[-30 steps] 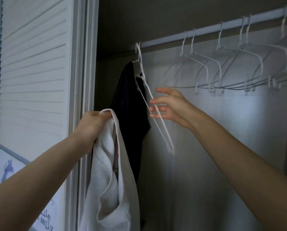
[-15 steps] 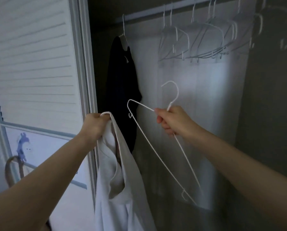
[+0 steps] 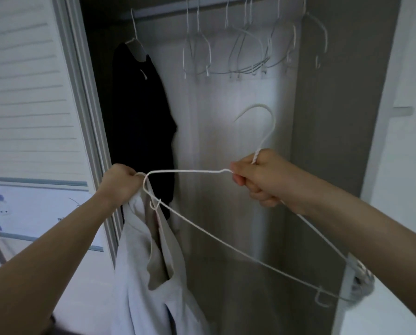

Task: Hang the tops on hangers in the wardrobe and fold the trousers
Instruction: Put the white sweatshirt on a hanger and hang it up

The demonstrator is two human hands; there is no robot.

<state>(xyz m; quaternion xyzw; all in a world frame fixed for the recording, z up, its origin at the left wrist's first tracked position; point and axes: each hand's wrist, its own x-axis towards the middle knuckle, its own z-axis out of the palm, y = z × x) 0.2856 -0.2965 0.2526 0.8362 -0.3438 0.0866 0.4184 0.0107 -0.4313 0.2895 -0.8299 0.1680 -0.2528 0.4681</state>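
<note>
Left hand [image 3: 122, 181] clutches white top [image 3: 151, 274] by collar, beside wardrobe door. Right hand [image 3: 257, 180] fisted round hanger [image 3: 202, 232] neck, hanger tip at collar. Step: threading. Next: slide arm inside neckline.

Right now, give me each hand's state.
Left hand: grips the white cotton top.
Right hand: grips the white wire hanger at its neck.

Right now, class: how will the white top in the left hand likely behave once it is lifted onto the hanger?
Probably floppy: the white top sags in folds beneath the left hand. It likely drapes over the thin wire hanger, and may slip off.
</note>
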